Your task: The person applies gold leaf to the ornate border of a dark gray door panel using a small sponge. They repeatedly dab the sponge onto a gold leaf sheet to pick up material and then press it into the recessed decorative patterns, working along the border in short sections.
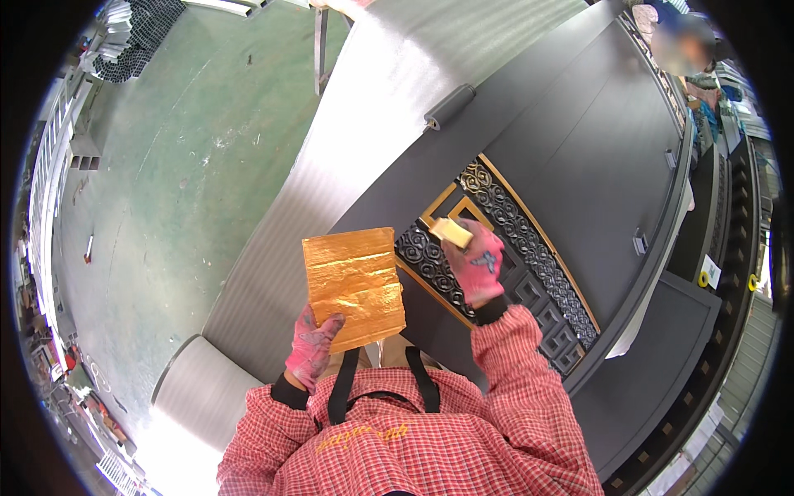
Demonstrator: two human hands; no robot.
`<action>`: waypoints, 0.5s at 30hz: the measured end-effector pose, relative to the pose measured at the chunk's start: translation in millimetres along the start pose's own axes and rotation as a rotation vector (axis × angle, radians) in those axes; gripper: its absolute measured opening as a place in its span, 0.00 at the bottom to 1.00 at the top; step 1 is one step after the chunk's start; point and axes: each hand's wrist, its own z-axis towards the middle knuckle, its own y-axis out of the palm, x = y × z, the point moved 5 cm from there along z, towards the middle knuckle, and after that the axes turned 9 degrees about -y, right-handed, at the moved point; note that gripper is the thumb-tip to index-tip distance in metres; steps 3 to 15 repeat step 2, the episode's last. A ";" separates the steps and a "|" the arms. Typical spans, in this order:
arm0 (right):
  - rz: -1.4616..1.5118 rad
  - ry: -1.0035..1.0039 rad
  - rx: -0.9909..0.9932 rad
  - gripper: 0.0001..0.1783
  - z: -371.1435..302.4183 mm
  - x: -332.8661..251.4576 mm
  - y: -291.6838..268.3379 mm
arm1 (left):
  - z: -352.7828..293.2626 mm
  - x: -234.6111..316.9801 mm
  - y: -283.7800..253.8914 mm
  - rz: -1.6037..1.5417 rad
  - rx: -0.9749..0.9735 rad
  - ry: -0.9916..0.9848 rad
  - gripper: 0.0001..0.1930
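Note:
My left hand, in a pink glove, grips the lower left corner of a flat rectangular board whose face is wrinkled and shiny with gold. In my right hand, gloved in pink too, is a pale yellow sponge block, held over the relief of a dark grey door panel. Under and around that hand runs an ornate band of scrolls with raised geometric mouldings. Its border strips and some of the scrolls at the far end are gold; other scrolls look black and silvery. Whether the sponge touches the relief cannot be told.
A small dark roll lies at the panel's left edge. Pale foam sheeting extends beneath, with a big roll at lower left. Green floor spreads left. Another person is at the far right; dark panels stand nearer.

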 end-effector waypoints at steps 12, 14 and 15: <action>0.017 0.121 -0.109 0.13 0.7 11.8 17.1 | 2.7 -0.2 0.2 0.059 0.017 -0.035 0.25; 0.017 0.121 -0.109 0.13 0.7 11.8 17.1 | 2.7 -0.2 0.2 0.059 0.017 -0.035 0.25; 0.017 0.121 -0.109 0.13 0.7 11.8 17.1 | 2.7 -0.2 0.2 0.059 0.017 -0.035 0.25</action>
